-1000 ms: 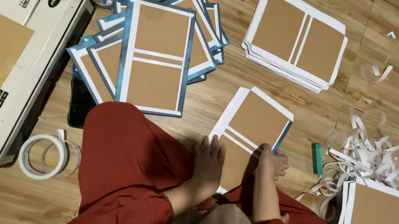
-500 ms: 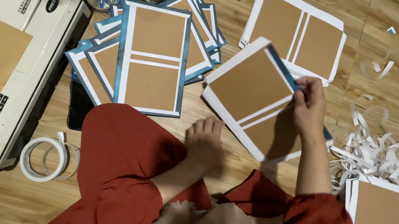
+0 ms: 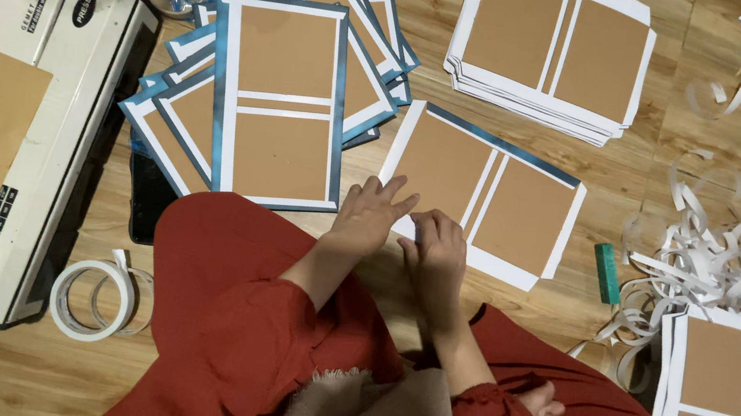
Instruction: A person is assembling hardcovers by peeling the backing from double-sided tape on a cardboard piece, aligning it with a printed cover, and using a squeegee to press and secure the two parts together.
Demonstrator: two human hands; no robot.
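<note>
A white sheet with two brown card panels and a blue far edge (image 3: 488, 196) lies flat on the wooden floor in front of my knees. My left hand (image 3: 370, 213) rests with spread fingers on the sheet's near left corner. Beside it, my right hand (image 3: 436, 256) has its fingers curled and pinching the sheet's near edge. Red sleeves and red trousers (image 3: 220, 313) fill the bottom of the view.
A fanned pile of blue-edged sheets (image 3: 280, 99) lies left of the sheet. White stacks sit at the top (image 3: 552, 50) and bottom right (image 3: 728, 413). Curled paper strips (image 3: 710, 265), a green block (image 3: 606, 273), a binding machine (image 3: 67, 98) and tape rolls (image 3: 97, 300) surround me.
My right hand lifted the sheet from my lap, swung it forward and laid it flat on the floor. Both hands have come together at its near left corner.
</note>
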